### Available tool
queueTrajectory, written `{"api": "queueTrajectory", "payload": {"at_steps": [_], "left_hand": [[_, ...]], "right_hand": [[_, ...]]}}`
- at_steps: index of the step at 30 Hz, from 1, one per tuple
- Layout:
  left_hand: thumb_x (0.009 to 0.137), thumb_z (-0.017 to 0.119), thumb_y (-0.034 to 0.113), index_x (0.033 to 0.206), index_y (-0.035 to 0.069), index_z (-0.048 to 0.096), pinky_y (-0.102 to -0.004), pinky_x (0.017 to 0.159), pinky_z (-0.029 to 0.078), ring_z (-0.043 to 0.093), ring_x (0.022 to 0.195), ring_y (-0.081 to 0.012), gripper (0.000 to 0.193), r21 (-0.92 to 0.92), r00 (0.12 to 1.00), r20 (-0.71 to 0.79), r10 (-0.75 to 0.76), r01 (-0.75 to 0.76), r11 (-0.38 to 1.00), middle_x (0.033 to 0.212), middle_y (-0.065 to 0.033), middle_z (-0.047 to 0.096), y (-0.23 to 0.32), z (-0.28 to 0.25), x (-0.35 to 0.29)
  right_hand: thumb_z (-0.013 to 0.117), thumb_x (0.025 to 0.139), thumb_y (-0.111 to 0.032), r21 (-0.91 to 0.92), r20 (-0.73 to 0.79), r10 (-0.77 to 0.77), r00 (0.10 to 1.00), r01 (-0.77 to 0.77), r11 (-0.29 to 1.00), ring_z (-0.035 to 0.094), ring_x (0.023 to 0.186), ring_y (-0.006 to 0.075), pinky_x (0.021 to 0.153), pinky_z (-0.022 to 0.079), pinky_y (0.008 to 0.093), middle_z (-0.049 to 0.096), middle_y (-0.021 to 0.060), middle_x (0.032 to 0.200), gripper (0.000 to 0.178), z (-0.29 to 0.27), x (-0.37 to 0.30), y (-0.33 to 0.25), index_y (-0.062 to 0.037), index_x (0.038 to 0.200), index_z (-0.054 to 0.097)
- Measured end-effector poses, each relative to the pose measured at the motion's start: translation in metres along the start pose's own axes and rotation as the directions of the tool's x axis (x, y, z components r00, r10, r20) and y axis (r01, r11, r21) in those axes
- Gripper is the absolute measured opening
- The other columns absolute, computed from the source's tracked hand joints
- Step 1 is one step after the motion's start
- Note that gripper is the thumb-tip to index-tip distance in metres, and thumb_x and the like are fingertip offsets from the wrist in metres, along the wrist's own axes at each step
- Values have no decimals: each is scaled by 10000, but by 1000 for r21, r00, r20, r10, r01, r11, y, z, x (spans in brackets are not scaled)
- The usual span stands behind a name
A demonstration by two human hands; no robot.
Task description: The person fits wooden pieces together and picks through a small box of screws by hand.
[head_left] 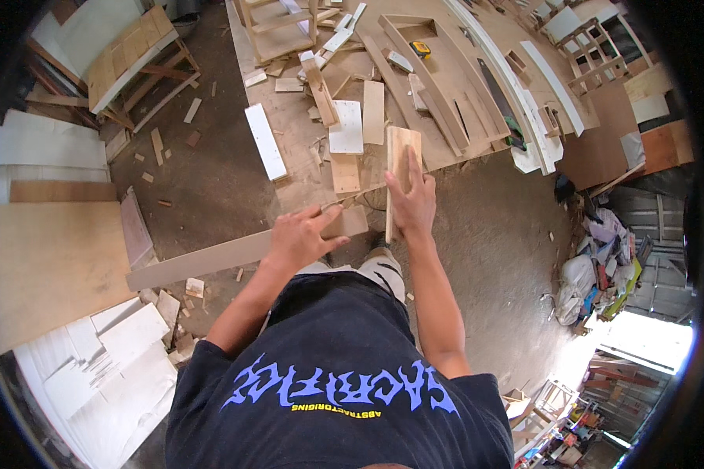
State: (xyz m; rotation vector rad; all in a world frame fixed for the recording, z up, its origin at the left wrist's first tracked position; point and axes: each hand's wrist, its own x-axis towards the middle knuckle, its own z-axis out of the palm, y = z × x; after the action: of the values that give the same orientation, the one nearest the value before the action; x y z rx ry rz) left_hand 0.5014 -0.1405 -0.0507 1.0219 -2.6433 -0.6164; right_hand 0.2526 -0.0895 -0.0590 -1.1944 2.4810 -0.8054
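Hands: the left hand lay over the long board close to its right end, fingers bent across the face, thumb spread toward the right. The right hand clasped the short board, thumb along the left edge, one finger stretched up the face, the rest curled at the right edge. Fingers under either board could not be seen.

Key relation: the two boards sat nearly crosswise. The long board ran left to right with a slight rise, in front of the body; the short board pointed away from it. The long board's right end stopped just beside the short board's lower part, seemingly apart. The right hand was nearer that gap. Left forearm angled inward; right forearm ran almost straight ahead.

Beyond: near edge of the surface, with a white board to the left and a white panel amid offcuts. Farther: a yellow tape measure inside a long wooden frame. Far left, past the bare floor, a slatted wooden table.
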Motion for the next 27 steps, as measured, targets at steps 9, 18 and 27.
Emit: {"api": "queueTrajectory", "payload": {"at_steps": [9, 18, 27], "left_hand": [[821, 799, 559, 1296, 224, 730, -441, 708, 577, 726, 816, -299, 585, -13, 997, -60, -44, 44, 999, 927, -60, 683, 30, -1, 23], [806, 789, 614, 1338, 230, 715, -492, 721, 568, 712, 811, -325, 660, -11, 998, 9, -58, 58, 998, 927, -48, 675, 112, 38, 56], [798, 834, 542, 1318, 202, 735, -421, 687, 573, 720, 785, -275, 629, 76, 992, -88, -94, 101, 992, 915, -40, 700, 152, 65, 108]], "right_hand": [[755, 898, -503, 172, 131, -185, 974, 161, 972, 629, 1032, 402, 921, 540, 460, 550, 211, 1205, 815, -40, -45, 10, -346, 1626, 421], [737, 914, -528, 204, -9, -129, 992, 128, 971, 641, 1070, 421, 926, 547, 474, 546, 252, 1267, 815, -61, 53, 57, -335, 1633, 404], [766, 854, -552, 56, 182, -212, 960, 206, 977, 670, 1065, 418, 873, 587, 477, 543, 211, 1269, 798, -118, 32, 112, -380, 1578, 479]]}}
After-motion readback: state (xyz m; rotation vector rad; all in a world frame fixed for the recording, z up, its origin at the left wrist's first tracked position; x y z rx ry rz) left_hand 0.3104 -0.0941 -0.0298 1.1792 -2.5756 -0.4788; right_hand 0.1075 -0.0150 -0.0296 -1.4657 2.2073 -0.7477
